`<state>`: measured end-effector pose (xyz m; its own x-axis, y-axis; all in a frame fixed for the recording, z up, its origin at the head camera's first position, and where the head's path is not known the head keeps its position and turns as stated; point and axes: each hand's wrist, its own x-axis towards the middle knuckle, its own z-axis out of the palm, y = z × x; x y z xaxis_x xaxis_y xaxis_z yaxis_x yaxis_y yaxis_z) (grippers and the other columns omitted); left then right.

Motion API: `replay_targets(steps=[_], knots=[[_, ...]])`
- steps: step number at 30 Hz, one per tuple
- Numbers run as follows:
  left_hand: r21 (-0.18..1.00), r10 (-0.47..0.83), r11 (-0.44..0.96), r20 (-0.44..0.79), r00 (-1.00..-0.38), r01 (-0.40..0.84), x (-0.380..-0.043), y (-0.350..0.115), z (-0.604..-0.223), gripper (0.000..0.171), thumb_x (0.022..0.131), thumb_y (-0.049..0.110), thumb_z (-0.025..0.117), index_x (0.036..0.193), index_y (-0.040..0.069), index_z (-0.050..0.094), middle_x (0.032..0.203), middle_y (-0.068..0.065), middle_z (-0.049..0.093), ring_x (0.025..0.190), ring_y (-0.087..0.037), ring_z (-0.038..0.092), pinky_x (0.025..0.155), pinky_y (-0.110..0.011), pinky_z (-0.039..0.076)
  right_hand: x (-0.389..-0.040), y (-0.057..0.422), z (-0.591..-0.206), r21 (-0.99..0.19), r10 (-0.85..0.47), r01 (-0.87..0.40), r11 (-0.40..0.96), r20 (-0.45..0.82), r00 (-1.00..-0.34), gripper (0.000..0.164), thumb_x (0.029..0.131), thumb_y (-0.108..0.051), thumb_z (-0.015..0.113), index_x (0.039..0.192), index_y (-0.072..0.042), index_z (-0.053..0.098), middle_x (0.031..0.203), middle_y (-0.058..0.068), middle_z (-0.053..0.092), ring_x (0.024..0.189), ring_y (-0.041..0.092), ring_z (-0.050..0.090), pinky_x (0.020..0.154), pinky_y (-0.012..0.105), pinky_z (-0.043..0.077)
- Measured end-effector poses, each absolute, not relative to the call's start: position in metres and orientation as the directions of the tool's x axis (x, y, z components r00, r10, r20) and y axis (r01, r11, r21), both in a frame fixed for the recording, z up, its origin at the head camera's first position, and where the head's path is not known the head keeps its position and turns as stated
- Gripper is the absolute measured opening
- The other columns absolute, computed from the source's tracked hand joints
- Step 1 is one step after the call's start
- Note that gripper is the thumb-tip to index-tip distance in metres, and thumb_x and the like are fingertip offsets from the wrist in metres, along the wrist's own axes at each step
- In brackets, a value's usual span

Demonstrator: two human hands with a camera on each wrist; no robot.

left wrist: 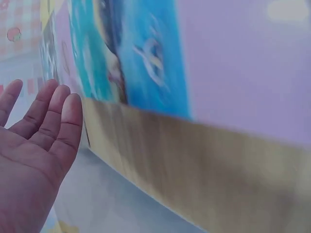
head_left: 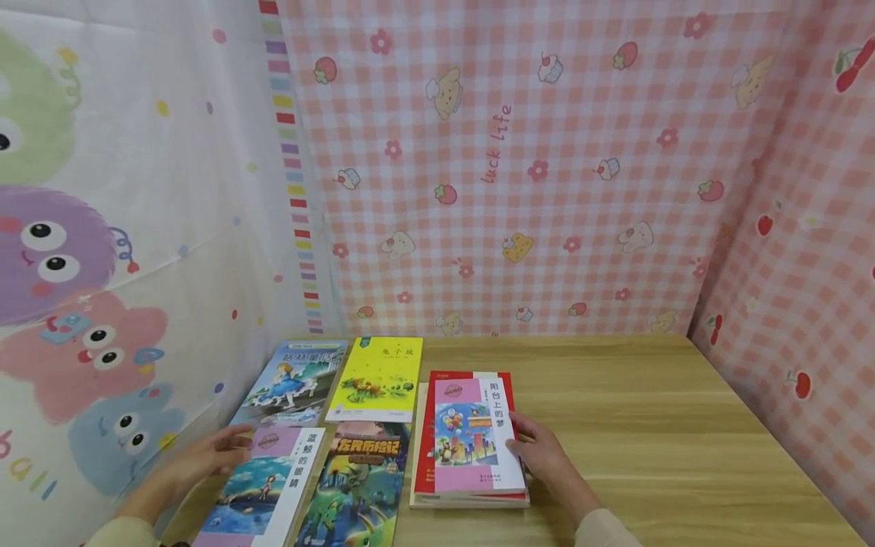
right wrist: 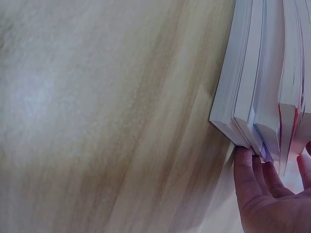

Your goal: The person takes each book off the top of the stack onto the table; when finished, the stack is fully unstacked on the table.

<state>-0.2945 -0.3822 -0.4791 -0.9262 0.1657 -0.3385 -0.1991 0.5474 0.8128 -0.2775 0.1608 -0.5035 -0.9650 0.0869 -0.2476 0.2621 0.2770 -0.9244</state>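
Observation:
My left hand (head_left: 208, 457) hovers at the left edge of a book with a pink, white and blue sea cover (head_left: 256, 486). In the left wrist view its fingers (left wrist: 70, 119) are extended, palm bare. My right hand (head_left: 544, 454) is at the right side of a stack of several books, topped by a pink and white book with a city and balloon picture (head_left: 465, 433). Under that top book a red-covered book (head_left: 425, 433) shows. In the right wrist view, fairly straight fingertips (right wrist: 243, 158) touch the page edges of the stack (right wrist: 243, 73).
A blue book with a girl on its cover (head_left: 290, 384), a yellow book (head_left: 376, 377) and a green dinosaur book (head_left: 358, 486) lie left of the stack. The wooden table (head_left: 649, 433) extends to the right. Patterned cloths (head_left: 533, 167) hang around it.

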Motion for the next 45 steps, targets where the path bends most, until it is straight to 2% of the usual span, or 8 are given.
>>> replay_targets(steps=[5,12,16,21,27,32,35,45], knots=[[0.833,0.21,0.535,-0.292,-0.933,-0.14,-0.299,-0.364,-0.475,0.072,0.099,0.026,0.06,0.15,-0.01,0.024,0.14,-0.033,0.044,0.12,-0.039,0.053,0.091,-0.049,0.048,-0.277,0.161,-0.504,-0.931,0.093,0.259,0.258,-0.243,-0.966,0.054,0.096,-0.003,0.061,0.148,-0.009,0.047,0.145,0.025,0.045,0.112,0.034,0.057,0.087,0.044,0.053],[0.858,0.221,0.493,-0.285,-0.933,-0.146,-0.311,-0.326,-0.469,0.074,0.098,0.027,0.064,0.153,-0.004,0.025,0.145,-0.033,0.039,0.122,-0.04,0.052,0.095,-0.055,0.047,-0.28,0.161,-0.507,-0.927,0.105,0.285,0.244,-0.266,-0.958,0.053,0.096,-0.004,0.06,0.147,-0.008,0.048,0.145,0.024,0.045,0.111,0.033,0.056,0.085,0.042,0.052],[0.869,0.21,0.475,-0.263,-0.942,-0.137,-0.319,-0.299,-0.468,0.08,0.092,0.033,0.071,0.153,0.001,0.03,0.144,-0.027,0.044,0.123,-0.039,0.051,0.096,-0.057,0.046,-0.281,0.161,-0.507,-0.928,0.109,0.282,0.242,-0.263,-0.959,0.053,0.096,-0.006,0.06,0.147,-0.007,0.047,0.145,0.024,0.046,0.11,0.032,0.056,0.084,0.041,0.052],[0.897,0.216,0.433,-0.192,-0.957,-0.082,-0.331,-0.265,-0.47,0.08,0.09,0.032,0.073,0.153,0.003,0.033,0.141,-0.024,0.047,0.119,-0.037,0.054,0.099,-0.056,0.044,-0.28,0.161,-0.505,-0.926,0.099,0.267,0.266,-0.249,-0.963,0.056,0.095,-0.011,0.064,0.148,-0.007,0.045,0.145,0.023,0.047,0.116,0.035,0.054,0.091,0.048,0.049],[0.938,0.242,0.34,-0.153,-0.958,-0.064,-0.344,-0.222,-0.476,0.076,0.092,0.027,0.073,0.153,0.003,0.033,0.139,-0.026,0.047,0.121,-0.043,0.054,0.098,-0.056,0.045,-0.278,0.159,-0.504,-0.924,0.082,0.25,0.288,-0.237,-0.968,0.066,0.092,-0.017,0.072,0.15,-0.004,0.042,0.147,0.025,0.044,0.127,0.042,0.048,0.098,0.052,0.046],[0.959,0.279,0.276,-0.144,-0.949,-0.064,-0.345,-0.184,-0.482,0.075,0.094,0.023,0.071,0.154,0.005,0.031,0.139,-0.026,0.047,0.111,-0.041,0.06,0.09,-0.051,0.052,-0.279,0.159,-0.507,-0.918,0.075,0.225,0.327,-0.212,-0.974,0.077,0.088,-0.022,0.077,0.15,-0.001,0.038,0.146,0.027,0.043,0.129,0.045,0.045,0.101,0.054,0.043],[0.955,0.269,0.289,-0.149,-0.952,-0.068,-0.339,-0.162,-0.486,0.076,0.092,0.025,0.072,0.154,0.006,0.032,0.135,-0.023,0.051,0.103,-0.035,0.063,0.085,-0.048,0.054,-0.278,0.158,-0.509,-0.918,0.068,0.203,0.342,-0.191,-0.979,0.08,0.086,-0.021,0.079,0.15,0.0,0.037,0.145,0.027,0.044,0.128,0.045,0.046,0.1,0.053,0.044],[0.924,0.311,0.366,-0.229,-0.923,-0.106,-0.326,-0.121,-0.501,0.081,0.088,0.025,0.077,0.153,0.006,0.033,0.128,-0.015,0.055,0.104,-0.026,0.06,0.085,-0.042,0.053,-0.277,0.157,-0.508,-0.9,0.056,0.191,0.392,-0.184,-0.981,0.077,0.087,-0.018,0.078,0.15,0.001,0.037,0.146,0.027,0.043,0.127,0.046,0.048,0.1,0.054,0.044]])
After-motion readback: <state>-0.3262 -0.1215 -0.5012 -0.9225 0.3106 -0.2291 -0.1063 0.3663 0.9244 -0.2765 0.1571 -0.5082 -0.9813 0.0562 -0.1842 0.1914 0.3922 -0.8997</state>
